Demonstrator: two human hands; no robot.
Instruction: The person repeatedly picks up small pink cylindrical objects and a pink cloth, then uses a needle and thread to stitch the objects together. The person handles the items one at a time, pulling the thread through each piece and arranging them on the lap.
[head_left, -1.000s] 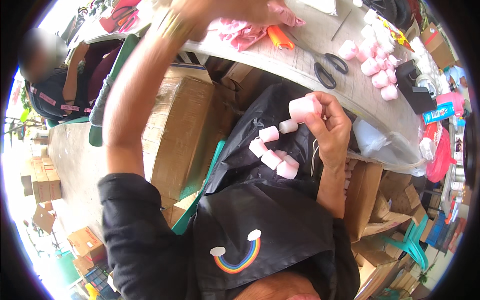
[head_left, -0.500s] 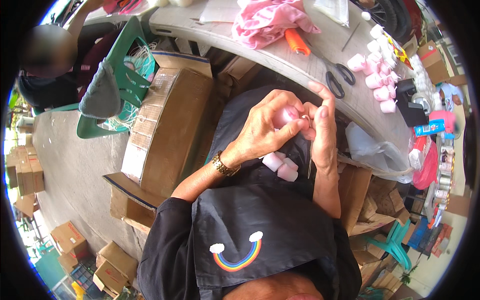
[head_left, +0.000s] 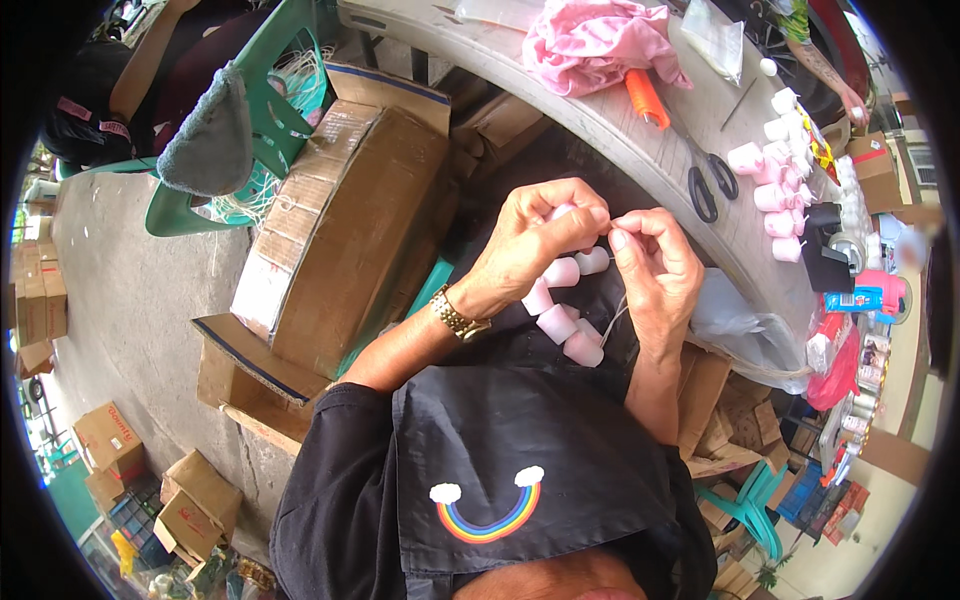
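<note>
My left hand [head_left: 530, 245] is curled around a small pink cylinder [head_left: 563, 211], mostly hidden by the fingers. Thumb and forefinger of my right hand [head_left: 658, 272] pinch close to the left fingertips, on what looks like the end of a thin pale string [head_left: 614, 320]; the tip itself is too small to make out. Below the hands, several pink cylinders [head_left: 556, 324] lie on the black apron [head_left: 530, 410] across my lap. On the table to the right stand more pink cylinders [head_left: 770, 197], some with thin tips showing.
Black-handled scissors [head_left: 703, 205], an orange tool handle [head_left: 647, 100] and pink cloth [head_left: 590, 45] lie on the table [head_left: 440, 38]. A large cardboard box [head_left: 350, 220] stands at my left, by a green chair [head_left: 270, 130]. A plastic bag [head_left: 745, 315] hangs at my right. Other people are nearby.
My right forefinger, raised before, is now bent into a pinch beside the left fingertips. The left fingers cover more of the cylinder. More pink cylinders show on my lap, and the view has shifted.
</note>
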